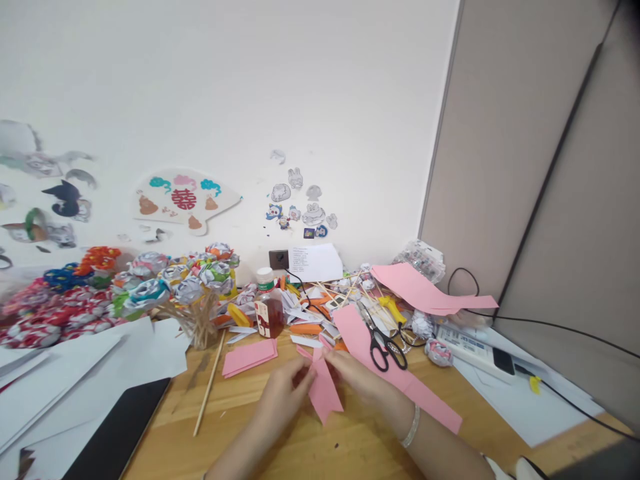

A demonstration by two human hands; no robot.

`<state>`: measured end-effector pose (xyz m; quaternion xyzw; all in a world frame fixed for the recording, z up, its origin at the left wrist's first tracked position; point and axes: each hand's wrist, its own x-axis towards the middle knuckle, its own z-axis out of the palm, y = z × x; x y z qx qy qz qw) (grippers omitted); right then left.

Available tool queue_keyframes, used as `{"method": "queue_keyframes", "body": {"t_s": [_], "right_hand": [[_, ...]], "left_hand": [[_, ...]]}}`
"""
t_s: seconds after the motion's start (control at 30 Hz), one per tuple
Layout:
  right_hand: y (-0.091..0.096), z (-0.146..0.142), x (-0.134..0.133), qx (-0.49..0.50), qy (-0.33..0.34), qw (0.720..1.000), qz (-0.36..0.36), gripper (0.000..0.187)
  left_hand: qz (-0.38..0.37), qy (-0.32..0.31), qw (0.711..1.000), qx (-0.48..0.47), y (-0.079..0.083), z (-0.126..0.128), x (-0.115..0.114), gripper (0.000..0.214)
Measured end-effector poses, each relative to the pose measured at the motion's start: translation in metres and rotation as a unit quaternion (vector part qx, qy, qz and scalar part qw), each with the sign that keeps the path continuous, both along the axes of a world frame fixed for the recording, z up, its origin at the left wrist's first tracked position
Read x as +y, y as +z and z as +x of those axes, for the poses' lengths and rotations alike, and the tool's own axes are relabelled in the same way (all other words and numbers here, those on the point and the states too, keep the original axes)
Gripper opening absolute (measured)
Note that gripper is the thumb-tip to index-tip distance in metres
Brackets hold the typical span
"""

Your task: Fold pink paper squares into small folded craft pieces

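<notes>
Both my hands meet over the wooden desk (260, 427) on a folded piece of pink paper (324, 395). My left hand (283, 393) pinches its left edge with fingers closed. My right hand (357, 377), a silver bangle on its wrist, grips the top of the same piece from the right. The pink piece points down toward me between the two hands. A stack of pink paper rectangles (249, 356) lies just left of my hands. A long pink strip (400, 380) runs under my right forearm.
Black-handled scissors (383, 337) lie right of my hands. Behind stand a bottle with red liquid (269, 308), paper flowers on sticks (190, 287), loose skewers and scraps. White sheets and a dark tablet (120, 433) lie left; a power strip (477, 350) and cables sit right.
</notes>
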<state>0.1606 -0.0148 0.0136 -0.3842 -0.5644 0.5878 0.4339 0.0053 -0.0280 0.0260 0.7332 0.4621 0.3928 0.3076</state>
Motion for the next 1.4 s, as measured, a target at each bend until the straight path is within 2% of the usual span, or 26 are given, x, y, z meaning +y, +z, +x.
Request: {"method": "queue_keyframes", "body": {"t_s": [0.13,0.43,0.73,1.03,1.23,1.4], "right_hand": [[0.001,0.003,0.005,-0.029,0.038,0.999,0.025,0.029],[0.006,0.003,0.011,-0.062,0.077,0.991,0.095,0.031],[0.009,0.007,0.011,-0.078,0.095,0.984,0.131,0.034],[0.005,0.006,0.014,-0.105,0.073,0.979,0.160,0.038],[0.010,0.005,0.009,-0.132,0.049,0.974,0.177,0.038],[0.009,0.005,0.009,-0.140,0.056,0.974,0.170,0.039]], "left_hand": [[0.007,0.003,1.000,-0.015,0.002,0.000,-0.001,0.027],[0.000,-0.014,1.000,-0.001,-0.004,-0.003,0.005,0.026],[-0.032,-0.015,0.999,-0.041,-0.006,-0.002,0.006,0.026],[-0.076,-0.021,0.993,-0.091,-0.003,-0.002,0.006,0.029],[-0.053,-0.014,0.997,-0.055,-0.002,-0.001,0.005,0.029],[-0.047,-0.005,0.998,-0.050,-0.004,0.000,0.004,0.028]]}}
